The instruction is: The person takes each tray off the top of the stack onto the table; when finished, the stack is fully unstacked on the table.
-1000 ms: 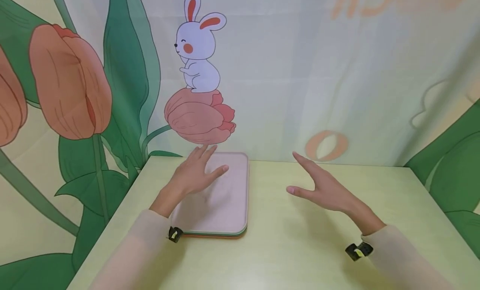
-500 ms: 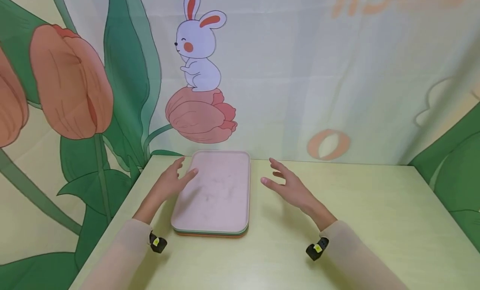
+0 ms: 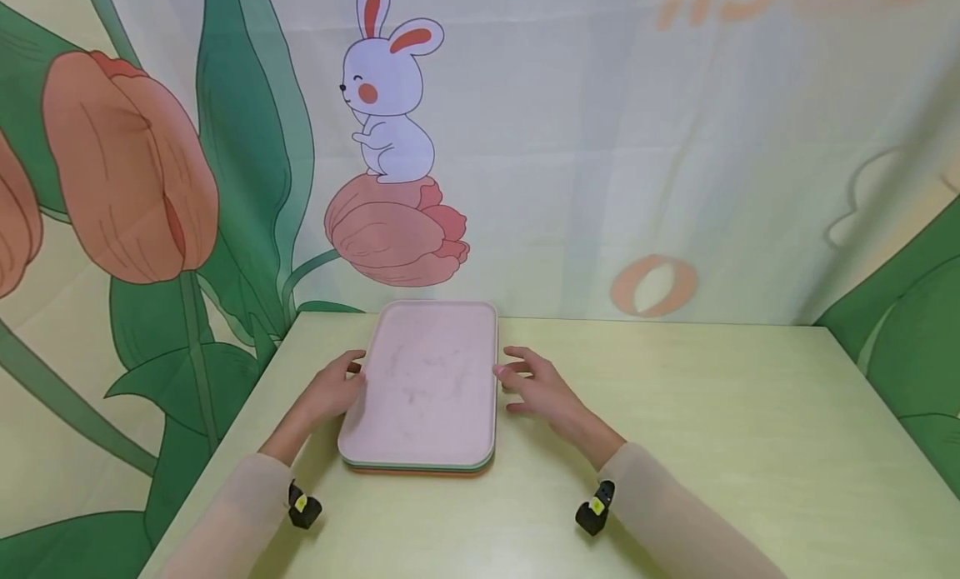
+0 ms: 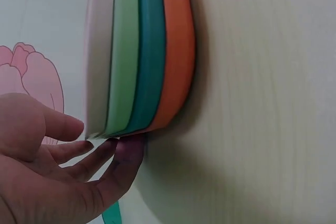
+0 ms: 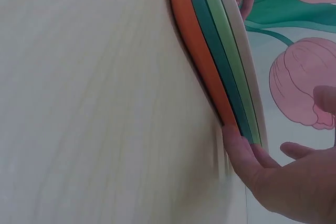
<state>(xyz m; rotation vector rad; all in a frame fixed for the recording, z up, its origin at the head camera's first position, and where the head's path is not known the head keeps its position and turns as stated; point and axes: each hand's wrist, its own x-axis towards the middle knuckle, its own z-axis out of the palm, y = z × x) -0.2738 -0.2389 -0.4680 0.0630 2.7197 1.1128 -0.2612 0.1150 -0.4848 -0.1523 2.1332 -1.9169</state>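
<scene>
A stack of shallow rectangular trays [image 3: 420,396] lies on the table, pale pink on top. From the side its layers show as pink, light green [image 4: 125,51], teal [image 4: 150,51] and orange [image 4: 178,51]. My left hand [image 3: 330,389] is at the stack's left edge, its fingers against the side and its thumb by the pink rim. On the opposite side, my right hand [image 3: 543,393] has fingertips touching the stack's side, as the right wrist view shows. The right thumb [image 5: 324,98] stands apart from the trays in that view. Neither hand is curled around the stack.
A pale yellow-green table [image 3: 675,412] extends to the right of the trays and toward me. Behind it hangs a cloth [image 3: 570,146] printed with a rabbit and tulips, close to the table's back edge. Small black devices [image 3: 595,509] sit on both wrists.
My left hand has come off from above the trays to their left side and lowered. My right hand has moved left to the stack's right side. The trays stay put.
</scene>
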